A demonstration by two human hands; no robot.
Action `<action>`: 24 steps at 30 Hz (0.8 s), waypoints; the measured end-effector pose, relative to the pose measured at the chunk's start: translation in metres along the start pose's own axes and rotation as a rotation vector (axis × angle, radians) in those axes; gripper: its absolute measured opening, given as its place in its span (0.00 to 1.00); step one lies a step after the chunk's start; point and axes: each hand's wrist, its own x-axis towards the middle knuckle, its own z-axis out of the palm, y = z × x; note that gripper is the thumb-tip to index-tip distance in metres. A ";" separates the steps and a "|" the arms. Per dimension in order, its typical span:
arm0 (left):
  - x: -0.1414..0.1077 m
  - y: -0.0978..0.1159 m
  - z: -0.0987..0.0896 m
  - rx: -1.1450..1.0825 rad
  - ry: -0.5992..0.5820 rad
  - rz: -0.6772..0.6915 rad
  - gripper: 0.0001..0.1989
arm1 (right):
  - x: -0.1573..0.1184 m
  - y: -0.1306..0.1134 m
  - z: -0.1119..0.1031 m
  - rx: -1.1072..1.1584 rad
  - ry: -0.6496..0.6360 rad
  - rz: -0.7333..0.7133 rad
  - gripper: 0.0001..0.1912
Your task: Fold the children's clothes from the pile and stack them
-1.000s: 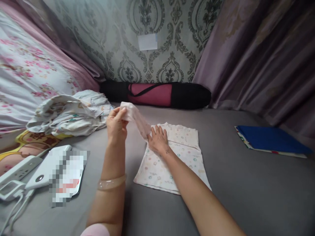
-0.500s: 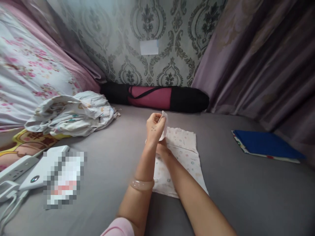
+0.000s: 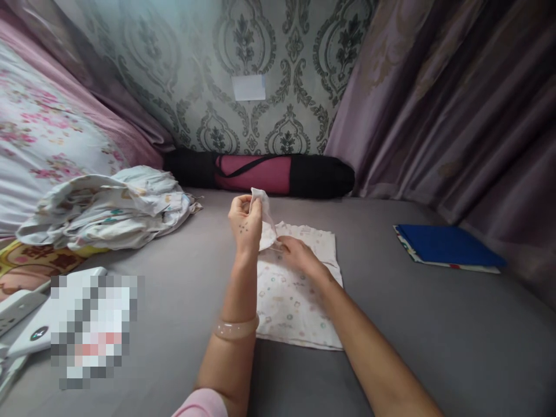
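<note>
Far to the left of the left fingers, I see a power strip [image 3: 21, 308] beside a white device [image 3: 56, 313] with a small round display. Next to that lies a blurred-out flat item [image 3: 98, 327]. Above these, nearer the left fingers but apart from them, sits a rumpled heap of printed cloth [image 3: 117, 208].

The left hand [image 3: 245, 223] is raised, its thumb and fingers closed in a pinch on a lifted pale flap [image 3: 264, 223]. A pale bangle [image 3: 236, 329] circles the forearm below. Behind the fingertips, well apart, a black and pink long bag [image 3: 256, 174] lies along the wall.

The patterned garment [image 3: 295, 298] lies flat on the grey sheet [image 3: 182, 301], below the left fingers and under the right ones. The right hand [image 3: 299, 255] reaches in, fingers bent at the flap's lower edge; I can't tell whether they grip it. Well right of those fingers rests a blue folder [image 3: 449, 245].
</note>
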 end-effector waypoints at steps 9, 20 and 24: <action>-0.025 -0.021 0.029 0.110 -0.466 -0.008 0.12 | -0.002 0.020 -0.050 1.145 0.022 0.480 0.44; 0.005 -0.058 -0.047 1.145 -0.463 -0.426 0.12 | 0.001 0.072 -0.032 0.879 0.387 0.632 0.16; -0.004 -0.062 -0.042 1.191 -0.526 -0.387 0.17 | 0.001 0.088 -0.026 0.539 0.457 0.559 0.31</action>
